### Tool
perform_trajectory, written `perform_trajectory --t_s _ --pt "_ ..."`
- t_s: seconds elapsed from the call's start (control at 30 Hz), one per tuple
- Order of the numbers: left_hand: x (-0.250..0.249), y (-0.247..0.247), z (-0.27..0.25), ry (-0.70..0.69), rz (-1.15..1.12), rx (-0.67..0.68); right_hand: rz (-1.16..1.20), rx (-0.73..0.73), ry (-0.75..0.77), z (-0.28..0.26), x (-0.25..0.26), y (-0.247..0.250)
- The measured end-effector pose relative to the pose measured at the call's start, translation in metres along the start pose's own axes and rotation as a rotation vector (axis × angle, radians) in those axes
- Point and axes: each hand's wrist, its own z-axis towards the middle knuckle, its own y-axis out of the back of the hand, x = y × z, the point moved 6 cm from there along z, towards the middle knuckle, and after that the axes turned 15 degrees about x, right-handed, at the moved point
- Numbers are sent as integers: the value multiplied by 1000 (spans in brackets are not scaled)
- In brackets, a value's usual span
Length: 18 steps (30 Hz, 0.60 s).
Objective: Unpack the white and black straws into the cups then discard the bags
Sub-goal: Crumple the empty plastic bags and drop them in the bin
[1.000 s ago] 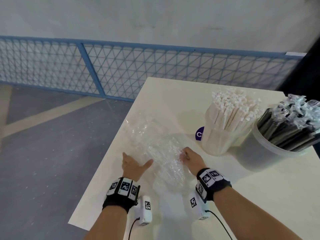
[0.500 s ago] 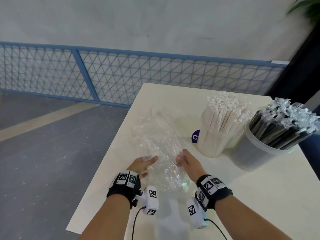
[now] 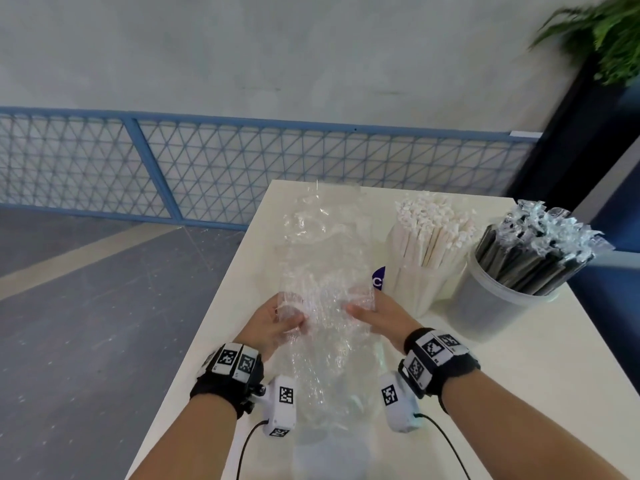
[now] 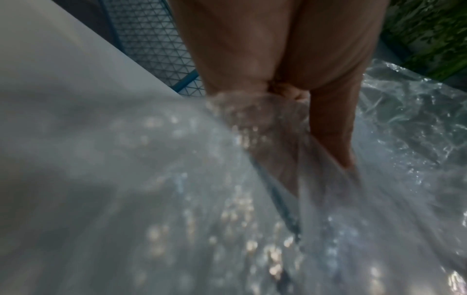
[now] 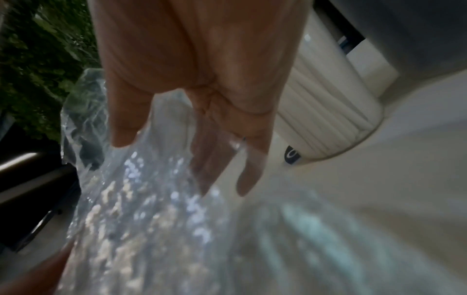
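A crumpled clear plastic bag is lifted off the cream table and stands up between my hands. My left hand pinches its left side, thumb in front and fingers behind the film. My right hand pinches its right side the same way. In the left wrist view my left hand shows partly through the plastic bag. A clear cup of white straws stands just right of my right hand. Beyond it is a clear cup of black straws. In the right wrist view my right hand grips the bag beside the white-straw cup.
A purple sticker lies on the table by the white-straw cup. The table's left edge drops to a grey floor. A blue mesh fence runs behind, and a green plant hangs at the top right.
The bag lay on the table a second ago. Both hands closed on its sides and raised it, so its far end now stands up.
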Motion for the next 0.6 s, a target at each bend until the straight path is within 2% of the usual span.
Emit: perform_trajectory --t_s 0.07,0.23,0.4,0.6 --pt "-4 -3 1 13 2 -15 29 -9 30 2 4 0" --pt "-12 -1 -2 26 86 -173 35 -54 115 -8 19 -1" --pt "-21 -19 -19 5 50 -158 173 -54 149 -27 27 -1" --pt "-15 -43 -39 9 -156 -155 285 -67 138 -51 21 -4"
